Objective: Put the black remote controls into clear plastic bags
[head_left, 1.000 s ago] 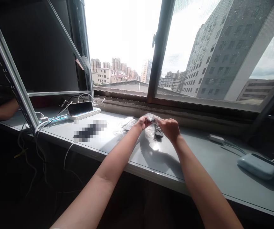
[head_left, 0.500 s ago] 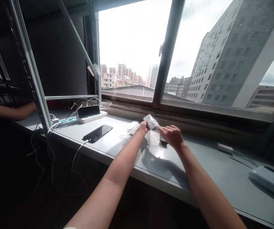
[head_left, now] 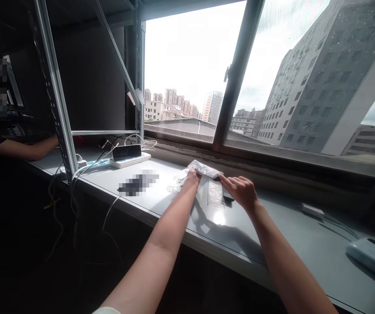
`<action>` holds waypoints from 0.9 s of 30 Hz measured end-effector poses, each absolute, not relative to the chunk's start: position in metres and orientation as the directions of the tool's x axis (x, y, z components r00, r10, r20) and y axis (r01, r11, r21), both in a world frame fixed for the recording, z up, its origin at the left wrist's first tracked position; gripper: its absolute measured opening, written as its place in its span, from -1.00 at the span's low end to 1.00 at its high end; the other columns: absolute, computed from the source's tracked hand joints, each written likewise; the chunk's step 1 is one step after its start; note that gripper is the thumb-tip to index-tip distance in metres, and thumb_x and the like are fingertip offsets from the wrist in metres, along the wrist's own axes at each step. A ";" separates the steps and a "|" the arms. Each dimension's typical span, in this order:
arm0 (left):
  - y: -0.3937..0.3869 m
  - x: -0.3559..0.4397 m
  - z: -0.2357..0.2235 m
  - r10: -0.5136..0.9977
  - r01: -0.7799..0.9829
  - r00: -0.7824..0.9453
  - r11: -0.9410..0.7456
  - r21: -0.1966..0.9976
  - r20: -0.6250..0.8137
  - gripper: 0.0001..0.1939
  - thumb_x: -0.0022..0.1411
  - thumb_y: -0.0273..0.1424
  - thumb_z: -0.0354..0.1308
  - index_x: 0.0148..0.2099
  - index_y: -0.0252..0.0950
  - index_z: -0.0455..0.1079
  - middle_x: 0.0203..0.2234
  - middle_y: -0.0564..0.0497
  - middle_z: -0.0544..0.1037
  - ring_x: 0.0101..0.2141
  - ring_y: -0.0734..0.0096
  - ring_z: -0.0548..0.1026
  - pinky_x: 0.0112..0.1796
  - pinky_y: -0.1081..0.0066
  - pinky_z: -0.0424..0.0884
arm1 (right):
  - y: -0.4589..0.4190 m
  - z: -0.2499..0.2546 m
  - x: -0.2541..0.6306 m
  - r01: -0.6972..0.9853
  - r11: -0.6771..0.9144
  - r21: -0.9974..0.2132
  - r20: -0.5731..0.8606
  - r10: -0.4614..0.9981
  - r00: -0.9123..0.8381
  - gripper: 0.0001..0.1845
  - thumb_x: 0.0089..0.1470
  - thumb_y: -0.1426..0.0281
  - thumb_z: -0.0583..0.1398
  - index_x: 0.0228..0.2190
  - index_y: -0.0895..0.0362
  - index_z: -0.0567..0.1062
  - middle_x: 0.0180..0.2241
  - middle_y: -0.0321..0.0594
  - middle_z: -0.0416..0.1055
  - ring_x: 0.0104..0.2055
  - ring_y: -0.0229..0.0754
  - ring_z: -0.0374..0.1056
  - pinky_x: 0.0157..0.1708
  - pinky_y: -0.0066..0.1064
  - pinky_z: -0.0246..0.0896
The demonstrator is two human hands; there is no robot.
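Observation:
Over a grey sill-like table [head_left: 272, 231], both hands hold a small clear plastic bag [head_left: 203, 168] with something pale inside. My left hand [head_left: 192, 176] pinches its left end, fingers closed. My right hand [head_left: 240, 189] pinches its right end with thumb and forefinger. Below the bag lies another clear plastic sleeve [head_left: 214, 194] and a dark remote control [head_left: 227, 195], partly hidden by my right hand. More crumpled clear plastic [head_left: 176, 183] lies left of my left hand.
A blurred dark phone [head_left: 138, 183] lies on the table with a white cable. A white power strip [head_left: 130, 160] carries a dark device. A metal rack post [head_left: 56, 87] stands left. Another person's arm [head_left: 24, 150] rests far left. A pale blue box [head_left: 372, 257] sits right.
The view has drifted left and slightly up. Both hands stay on the bag, now held lower and flatter, closer to the table.

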State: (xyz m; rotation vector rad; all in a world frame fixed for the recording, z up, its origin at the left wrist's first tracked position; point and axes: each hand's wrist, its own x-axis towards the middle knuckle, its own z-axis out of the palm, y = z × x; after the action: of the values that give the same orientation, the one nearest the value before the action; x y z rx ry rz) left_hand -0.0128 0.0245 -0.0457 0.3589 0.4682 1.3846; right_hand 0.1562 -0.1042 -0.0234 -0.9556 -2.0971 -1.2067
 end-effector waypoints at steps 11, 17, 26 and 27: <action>-0.007 0.012 -0.026 0.918 -0.799 0.373 0.245 0.550 0.134 -0.37 0.47 -0.07 -0.35 0.08 -0.45 0.34 -0.29 -0.27 0.62 -0.20 0.16 0.60 -0.20 0.35 0.51 | -0.101 -0.024 0.168 0.877 0.256 0.405 0.834 0.291 -0.470 -0.72 0.30 0.37 0.12 -0.15 0.10 0.64 -0.60 -0.29 0.48 -0.55 -0.32 0.29 -0.44 -0.42 -0.05; -0.004 0.004 -0.020 0.967 -0.837 0.250 0.235 0.494 -0.036 -0.48 0.45 -0.33 -0.33 0.17 -0.53 0.30 -0.34 -0.23 0.62 -0.28 0.21 0.61 -0.19 0.31 0.53 | -0.102 -0.024 0.162 0.851 0.270 0.450 0.765 0.376 -0.523 -0.72 0.30 0.41 0.10 -0.10 0.10 0.59 -0.51 -0.26 0.48 -0.44 -0.25 0.32 -0.40 -0.41 0.05; 0.001 0.013 -0.025 0.949 -0.793 0.311 0.289 0.536 -0.051 -0.43 0.45 -0.19 -0.26 0.13 -0.48 0.39 -0.25 -0.30 0.60 -0.21 0.14 0.60 -0.15 0.28 0.53 | -0.106 -0.020 0.152 0.799 0.332 0.501 0.733 0.328 -0.596 -0.72 0.28 0.50 0.10 -0.08 0.04 0.54 -0.09 -0.20 0.52 -0.06 -0.17 0.33 -0.11 -0.41 0.23; 0.003 0.012 -0.026 0.952 -0.800 0.303 0.281 0.530 -0.048 -0.42 0.45 -0.19 -0.28 0.14 -0.47 0.39 -0.25 -0.30 0.60 -0.20 0.13 0.60 -0.15 0.26 0.53 | -0.107 -0.020 0.151 0.801 0.346 0.488 0.733 0.336 -0.591 -0.71 0.29 0.50 0.09 -0.07 0.04 0.55 -0.07 -0.21 0.53 -0.05 -0.17 0.35 -0.11 -0.41 0.24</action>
State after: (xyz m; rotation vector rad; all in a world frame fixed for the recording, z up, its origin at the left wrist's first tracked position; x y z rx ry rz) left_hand 0.0120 0.0025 -0.0262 0.4519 0.3917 1.2147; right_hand 0.1514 -0.1065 -0.0198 -0.9900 -2.0980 -1.1870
